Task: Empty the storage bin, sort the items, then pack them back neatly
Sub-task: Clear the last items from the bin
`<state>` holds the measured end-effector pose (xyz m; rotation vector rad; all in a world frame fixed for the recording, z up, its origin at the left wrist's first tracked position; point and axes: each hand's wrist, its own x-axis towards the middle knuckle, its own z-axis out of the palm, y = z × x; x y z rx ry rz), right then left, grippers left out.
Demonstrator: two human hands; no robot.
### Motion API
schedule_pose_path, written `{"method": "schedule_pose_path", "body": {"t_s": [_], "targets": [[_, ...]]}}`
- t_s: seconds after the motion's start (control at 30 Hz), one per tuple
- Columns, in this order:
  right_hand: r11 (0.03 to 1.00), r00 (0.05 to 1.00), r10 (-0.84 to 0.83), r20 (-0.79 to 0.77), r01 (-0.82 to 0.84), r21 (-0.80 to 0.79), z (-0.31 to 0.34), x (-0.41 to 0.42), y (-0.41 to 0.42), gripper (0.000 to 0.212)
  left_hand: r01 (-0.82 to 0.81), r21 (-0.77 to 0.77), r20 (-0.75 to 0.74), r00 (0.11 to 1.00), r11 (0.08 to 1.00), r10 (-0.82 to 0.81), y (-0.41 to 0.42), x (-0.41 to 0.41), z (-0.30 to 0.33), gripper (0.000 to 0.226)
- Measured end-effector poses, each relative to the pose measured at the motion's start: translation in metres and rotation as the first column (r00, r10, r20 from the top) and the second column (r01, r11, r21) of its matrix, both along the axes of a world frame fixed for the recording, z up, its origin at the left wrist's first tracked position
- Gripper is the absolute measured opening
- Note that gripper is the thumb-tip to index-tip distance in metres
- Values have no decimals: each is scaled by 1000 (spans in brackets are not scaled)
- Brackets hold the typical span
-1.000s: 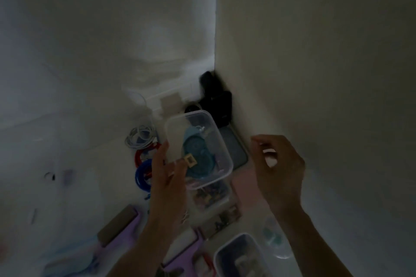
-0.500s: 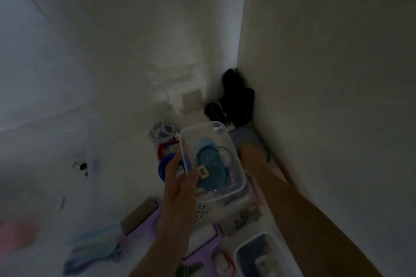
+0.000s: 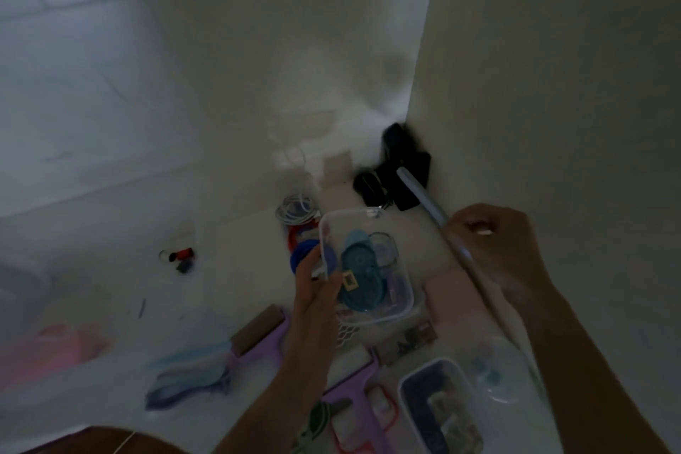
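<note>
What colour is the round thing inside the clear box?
Teal blue. The round thing in the clear box shows best in the head view.

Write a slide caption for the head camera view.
Left hand holds a clear container while right hand lifts its lid.

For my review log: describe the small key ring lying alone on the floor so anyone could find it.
Start at the wall corner and go left past the coiled white cable. The key ring lies alone on bare floor, the only item with a metal ring and red tag.
</note>
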<state>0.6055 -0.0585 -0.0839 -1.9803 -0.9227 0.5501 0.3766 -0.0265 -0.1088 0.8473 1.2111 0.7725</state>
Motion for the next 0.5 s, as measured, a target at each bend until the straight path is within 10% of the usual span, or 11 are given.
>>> {"method": "schedule_pose_path", "body": {"t_s": [0.3, 0.5], "targets": [[962, 974, 123, -190, -70, 263, 70, -122, -30, 10, -54, 38, 84, 995, 998, 51, -17, -66, 14, 33], [985, 987, 1, -162, 26, 168, 34, -217, -4, 23, -146, 83, 50, 989, 986, 142, -19, -125, 17, 39]]}}
